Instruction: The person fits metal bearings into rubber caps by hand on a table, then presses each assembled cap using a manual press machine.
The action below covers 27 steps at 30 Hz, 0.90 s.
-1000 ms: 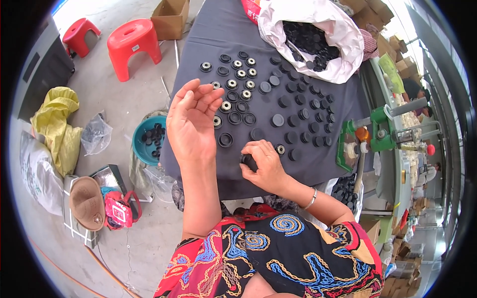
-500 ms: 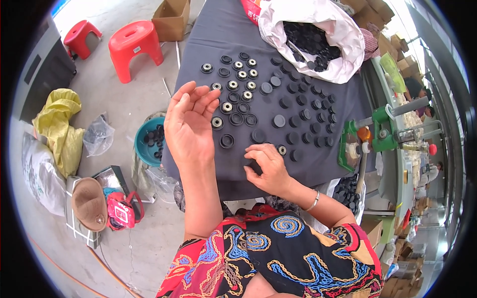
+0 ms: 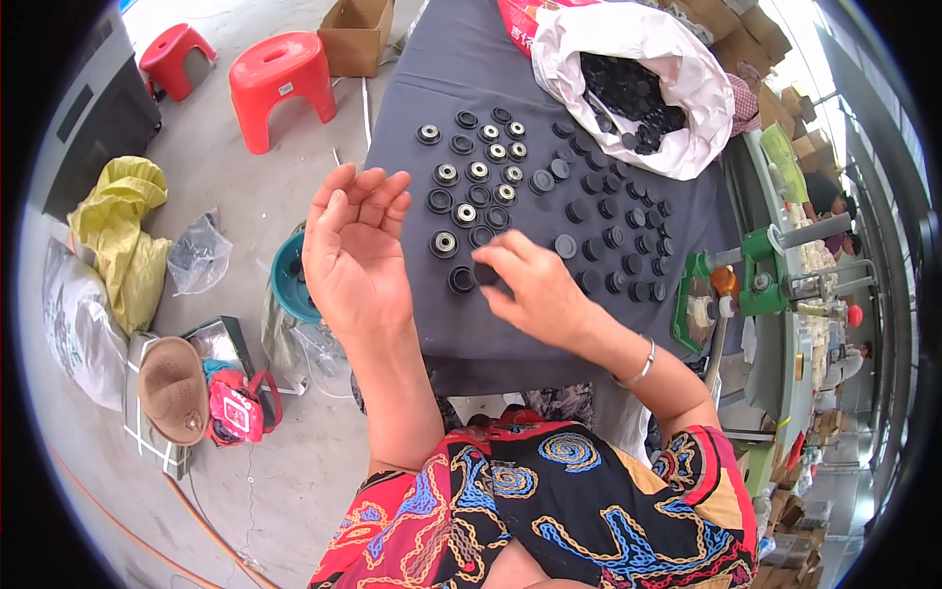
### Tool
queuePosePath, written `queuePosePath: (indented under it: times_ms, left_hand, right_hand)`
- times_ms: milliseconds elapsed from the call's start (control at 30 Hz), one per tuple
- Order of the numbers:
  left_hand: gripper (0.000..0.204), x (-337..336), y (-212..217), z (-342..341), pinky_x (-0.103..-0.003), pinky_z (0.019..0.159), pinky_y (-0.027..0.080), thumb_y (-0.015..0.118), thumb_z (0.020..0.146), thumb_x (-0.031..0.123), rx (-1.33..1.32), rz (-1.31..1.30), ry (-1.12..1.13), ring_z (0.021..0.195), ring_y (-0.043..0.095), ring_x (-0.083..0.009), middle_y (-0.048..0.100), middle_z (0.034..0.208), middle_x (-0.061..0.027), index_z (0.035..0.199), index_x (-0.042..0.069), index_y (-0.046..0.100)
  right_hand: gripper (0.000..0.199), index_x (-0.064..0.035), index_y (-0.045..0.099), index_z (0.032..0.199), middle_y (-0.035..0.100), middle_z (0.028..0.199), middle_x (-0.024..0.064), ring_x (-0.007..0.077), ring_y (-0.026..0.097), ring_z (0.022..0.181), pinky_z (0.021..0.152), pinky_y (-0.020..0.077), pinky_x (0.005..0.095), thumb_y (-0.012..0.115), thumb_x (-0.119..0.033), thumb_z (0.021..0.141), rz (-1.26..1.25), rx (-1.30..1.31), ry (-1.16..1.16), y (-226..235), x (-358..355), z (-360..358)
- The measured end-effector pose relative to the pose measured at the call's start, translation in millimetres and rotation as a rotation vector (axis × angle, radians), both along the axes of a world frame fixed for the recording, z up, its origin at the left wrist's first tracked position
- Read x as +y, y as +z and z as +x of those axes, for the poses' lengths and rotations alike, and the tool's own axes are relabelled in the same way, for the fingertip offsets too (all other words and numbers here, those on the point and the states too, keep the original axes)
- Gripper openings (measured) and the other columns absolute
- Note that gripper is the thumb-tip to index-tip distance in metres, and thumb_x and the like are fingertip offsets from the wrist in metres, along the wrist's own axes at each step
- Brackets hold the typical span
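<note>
Over the left edge of the dark cloth-covered table [image 3: 432, 324], my left hand [image 3: 361, 260] is open, palm up. Its fingers are loosely bent and nothing shows in the palm. My right hand [image 3: 535, 290] pinches a black round cap [image 3: 486, 275] between thumb and fingers. That cap is close beside a black ring-shaped cap [image 3: 461, 281] at the near left of the layout. Beyond it lie several open black caps, some with a silver bearing [image 3: 444, 242] seated inside. Several closed black caps [image 3: 563, 245] are spread to the right.
A white sack [image 3: 702, 98] of black caps lies at the far right. A green hand press [image 3: 760, 265] stands at the right edge. Left on the floor are a teal basin [image 3: 289, 285], red stools [image 3: 280, 79], a cardboard box [image 3: 355, 39] and a yellow sack [image 3: 123, 226].
My right hand has moved left and a little away from me, and a black cap now shows in its fingers. My left hand stays raised, palm up. The whole view has shifted slightly.
</note>
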<state>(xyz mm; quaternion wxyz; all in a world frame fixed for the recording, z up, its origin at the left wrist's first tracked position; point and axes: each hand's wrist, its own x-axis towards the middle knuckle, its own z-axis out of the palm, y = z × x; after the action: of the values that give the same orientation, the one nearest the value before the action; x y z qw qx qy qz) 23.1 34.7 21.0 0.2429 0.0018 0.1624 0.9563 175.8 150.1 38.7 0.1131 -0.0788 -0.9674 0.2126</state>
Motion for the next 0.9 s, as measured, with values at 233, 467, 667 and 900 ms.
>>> queuePosePath:
  times_ms: [233,467,667,900]
  left_hand:
    - [0.028,-3.6,-3.6,-3.6,-0.044,0.089,0.047,0.048,0.095,0.014,0.039,-0.002,-0.001,0.102,0.060,-0.0355,0.062,0.105,-0.0193,0.116,-0.004,0.053]
    - [0.028,0.2,-4.3,-3.3,-0.044,0.089,0.047,0.048,0.095,0.015,0.040,0.014,-0.018,0.101,0.060,-0.0354,0.062,0.105,-0.0192,0.116,-0.004,0.053]
    - [0.028,-6.1,-5.1,-4.8,-0.044,0.090,0.047,0.049,0.095,0.014,0.017,0.012,-0.022,0.101,0.060,-0.0352,0.062,0.104,-0.0188,0.115,-0.003,0.054]
    - [0.027,0.5,-3.5,-0.7,-0.043,0.089,0.047,0.049,0.095,0.015,0.025,0.000,-0.050,0.101,0.060,-0.0345,0.062,0.104,-0.0184,0.114,-0.003,0.054]
  right_hand:
    - [0.031,-0.0003,0.058,0.103,0.054,0.094,0.0150,0.0332,0.061,0.081,0.072,0.0513,0.0412,0.067,-0.005,0.073,0.018,-0.043,0.030,-17.8,15.9,-44.4]
    - [0.027,0.0004,0.058,0.096,0.054,0.093,0.0160,0.0354,0.061,0.081,0.074,0.0510,0.0430,0.069,-0.008,0.073,0.068,-0.099,0.113,-27.7,11.2,-68.2]
    - [0.034,-0.0008,0.059,0.104,0.054,0.093,0.0145,0.0337,0.060,0.076,0.069,0.0517,0.0411,0.072,-0.014,0.075,0.066,0.014,0.033,-18.3,1.4,-43.6]
    - [0.035,-0.0027,0.056,0.106,0.053,0.097,0.0152,0.0337,0.062,0.078,0.068,0.0530,0.0419,0.070,-0.013,0.075,0.136,-0.222,-0.048,-30.8,-18.5,-10.4]
